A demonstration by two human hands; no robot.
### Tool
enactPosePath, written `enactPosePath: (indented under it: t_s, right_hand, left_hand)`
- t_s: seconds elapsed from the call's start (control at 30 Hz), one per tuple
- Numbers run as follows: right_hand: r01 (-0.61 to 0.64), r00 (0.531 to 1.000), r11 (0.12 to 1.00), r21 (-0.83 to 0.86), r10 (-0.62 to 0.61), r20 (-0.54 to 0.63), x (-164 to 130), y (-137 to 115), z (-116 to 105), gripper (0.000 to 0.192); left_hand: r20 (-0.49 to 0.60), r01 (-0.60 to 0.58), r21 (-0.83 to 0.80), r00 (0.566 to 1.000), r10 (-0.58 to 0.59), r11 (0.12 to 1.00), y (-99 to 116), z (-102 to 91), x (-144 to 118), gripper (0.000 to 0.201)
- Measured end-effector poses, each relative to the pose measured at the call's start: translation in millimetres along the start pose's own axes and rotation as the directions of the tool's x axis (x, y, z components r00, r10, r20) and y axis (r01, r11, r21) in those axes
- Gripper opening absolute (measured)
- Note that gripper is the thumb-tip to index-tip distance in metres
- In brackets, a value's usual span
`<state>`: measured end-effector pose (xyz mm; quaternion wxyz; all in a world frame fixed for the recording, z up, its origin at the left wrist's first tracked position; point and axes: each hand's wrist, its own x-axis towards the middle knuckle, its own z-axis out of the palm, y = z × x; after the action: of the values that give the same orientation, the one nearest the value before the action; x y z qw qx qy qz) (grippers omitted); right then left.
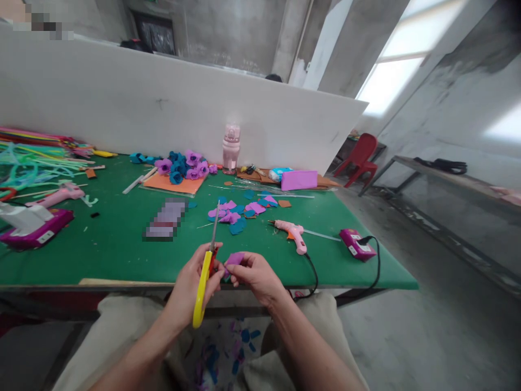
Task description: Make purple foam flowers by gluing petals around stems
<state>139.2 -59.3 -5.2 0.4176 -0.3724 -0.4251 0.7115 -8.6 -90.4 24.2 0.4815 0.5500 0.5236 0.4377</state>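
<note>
My left hand (191, 285) grips yellow-handled scissors (205, 277), whose blades point up and away over the table edge. My right hand (254, 274) pinches a small purple felt piece (234, 259) right beside the scissor pivot. Both hands hover above the near edge of the green table (122, 255), over my lap. Cut purple and blue scraps (228, 347) lie on the floor between my knees.
Purple and blue cut petals (240, 209) lie mid-table. A pink glue gun (291, 232) with black cord and a magenta power box (356, 243) sit to the right. Felt flowers (183, 165), a pink bottle (230, 147), pipe cleaners (32, 155) and a white partition (163, 103) stand behind.
</note>
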Motion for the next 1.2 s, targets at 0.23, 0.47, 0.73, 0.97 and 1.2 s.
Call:
enactPosePath:
  t_s: [0.23,0.47,0.73,0.97,1.2]
  right_hand:
    - [0.022,0.996,0.999,0.041,-0.018,-0.092,3,1,2,0.023]
    - [0.107,0.952,0.985,0.134,-0.062,-0.299,6,-9,-9,0.030]
    - [0.120,0.927,0.970,0.213,-0.033,-0.373,5,-19,-14,0.033]
    - [0.079,0.953,0.972,0.219,-0.009,-0.302,2,-18,-9,0.032]
    - [0.116,0.961,0.979,0.169,-0.067,-0.269,0,-18,-9,0.029]
  left_hand:
    - [0.001,-0.001,0.048,1.000,0.001,0.999,-3,-2.0,1,0.046]
    - [0.179,-0.111,0.373,0.983,0.046,0.921,-24,-27.9,-32,0.050]
    - [0.270,-0.115,0.702,0.956,-0.114,0.702,-31,-31.8,-53,0.057]
    - [0.258,-0.118,0.809,0.952,-0.166,0.576,-26,-21.2,-41,0.063]
    - [0.280,-0.118,0.757,0.947,-0.156,0.643,-19,-19.2,-39,0.059]
